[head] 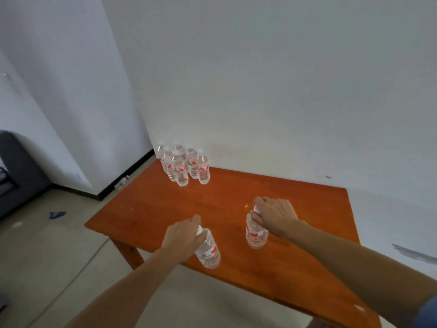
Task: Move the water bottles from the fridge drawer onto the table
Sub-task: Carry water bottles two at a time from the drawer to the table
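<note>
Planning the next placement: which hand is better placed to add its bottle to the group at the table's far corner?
Likely the left hand: the left bottle sits on the bottle group's side, with bare table between. The right hand holds the right bottle farther right.

An orange-brown wooden table [295,209] is standing before you, against the wall [283,91]. A cluster of water bottles [183,165] is standing upright at its far left corner. Nearer you, your left hand [182,237] is gripping a tilted bottle [209,252] at the front edge; your right hand [275,215] is gripping an upright bottle [255,235]. A yellow speck [246,205] is lying mid-table.
</note>
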A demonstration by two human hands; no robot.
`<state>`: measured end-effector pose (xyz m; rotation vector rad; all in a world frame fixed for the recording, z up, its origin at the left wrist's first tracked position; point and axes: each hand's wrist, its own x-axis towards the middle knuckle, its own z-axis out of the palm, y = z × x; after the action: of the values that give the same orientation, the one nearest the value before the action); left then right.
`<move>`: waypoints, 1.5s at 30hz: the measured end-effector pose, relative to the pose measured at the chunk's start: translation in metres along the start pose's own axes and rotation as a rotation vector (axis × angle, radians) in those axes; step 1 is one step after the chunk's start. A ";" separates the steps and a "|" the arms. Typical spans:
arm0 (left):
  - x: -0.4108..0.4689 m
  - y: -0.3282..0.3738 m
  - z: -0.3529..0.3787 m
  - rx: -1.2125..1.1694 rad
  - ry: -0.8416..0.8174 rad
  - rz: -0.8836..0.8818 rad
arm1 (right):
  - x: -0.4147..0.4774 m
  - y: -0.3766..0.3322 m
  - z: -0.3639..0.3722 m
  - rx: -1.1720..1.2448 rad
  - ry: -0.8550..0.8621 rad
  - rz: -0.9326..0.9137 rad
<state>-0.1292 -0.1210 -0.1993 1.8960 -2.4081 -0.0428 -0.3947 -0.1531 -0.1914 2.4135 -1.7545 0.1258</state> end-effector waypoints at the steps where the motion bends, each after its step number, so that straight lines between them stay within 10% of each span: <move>1: 0.014 -0.007 0.000 0.004 0.011 -0.010 | 0.020 0.002 0.003 -0.002 0.004 -0.012; 25: 0.416 -0.207 0.064 -0.102 -0.078 0.197 | 0.413 -0.014 0.131 0.132 -0.121 0.206; 45: 0.437 -0.164 0.033 0.045 0.063 0.385 | 0.356 0.005 0.108 0.123 -0.118 0.383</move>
<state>-0.0750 -0.5850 -0.2246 1.3926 -2.7004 0.0933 -0.2915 -0.5077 -0.2414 2.1708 -2.3100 0.1415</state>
